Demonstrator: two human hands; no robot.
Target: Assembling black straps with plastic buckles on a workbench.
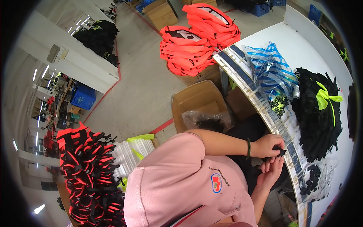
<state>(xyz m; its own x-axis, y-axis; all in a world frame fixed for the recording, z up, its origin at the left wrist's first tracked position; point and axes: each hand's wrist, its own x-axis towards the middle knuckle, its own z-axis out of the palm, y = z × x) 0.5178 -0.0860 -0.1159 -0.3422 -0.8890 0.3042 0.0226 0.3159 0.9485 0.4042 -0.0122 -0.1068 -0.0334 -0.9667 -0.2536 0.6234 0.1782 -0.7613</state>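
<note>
My left hand (266, 146), with a dark green bangle (248, 148) at its wrist, is closed on a small black piece (280, 151) that looks like fabric or strap. Just below it, my right hand (271, 171) has its fingers curled and the tips up against the same piece. A small dark grey flap (256, 162) shows beside the fingers; what it belongs to is hidden. Both hands are at the near edge of the white table (302, 45). Closest on the tabletop are a large bundle of black straps (315, 121) tied with a neon yellow strip and a clear bag (321, 178) with black pieces.
A blue-striped plastic bag (270, 70) and small black-and-yellow parts (279, 105) lie farther along the table. An open cardboard box (196, 98) stands on the floor beside it. Stacked orange-red fabric items (189, 51) rise behind. Black-and-red strap bundles (90, 174) are piled at left.
</note>
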